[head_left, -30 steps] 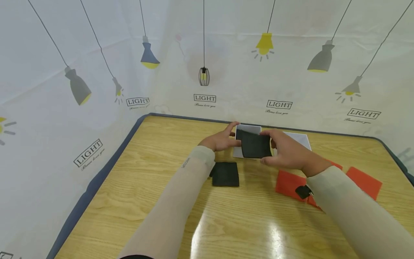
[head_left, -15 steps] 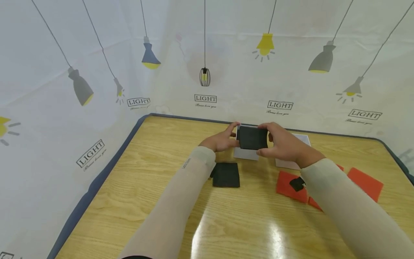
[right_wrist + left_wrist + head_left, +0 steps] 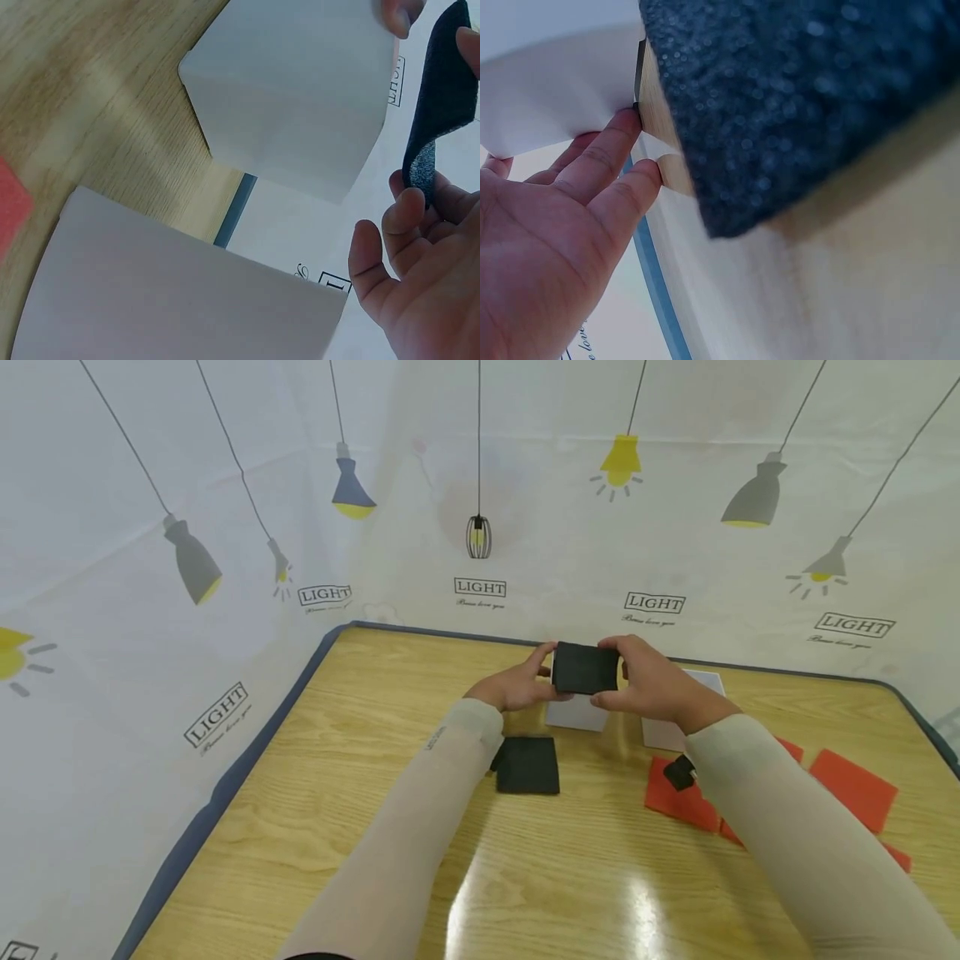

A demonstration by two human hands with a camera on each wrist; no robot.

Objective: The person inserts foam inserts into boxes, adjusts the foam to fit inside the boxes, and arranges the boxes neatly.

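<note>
A thin black square pad (image 3: 585,668), bent with a speckled underside in the right wrist view, is pinched between the thumb and fingers of my right hand (image 3: 648,689). It is raised above a white box (image 3: 576,713) at the back of the table, hiding much of it in the head view. Spread across the box's left side, my left hand (image 3: 517,683) holds it with thumb and fingers. Its fingertips (image 3: 626,124) lie against the box edge in the left wrist view. More black square pads (image 3: 528,766) lie on the table, partly overlapping; one looms blurred and close in that view.
A second white box (image 3: 663,732) stands right of the first, partly behind my right forearm. Several red squares (image 3: 855,789) lie on the wooden table (image 3: 360,735) at the right. A white curtain (image 3: 540,485) printed with lamps rises behind the back edge.
My right hand has moved the black pad up and slightly left over the white box, levelling it. My left hand stays at the box; the other pads lie where they were.
</note>
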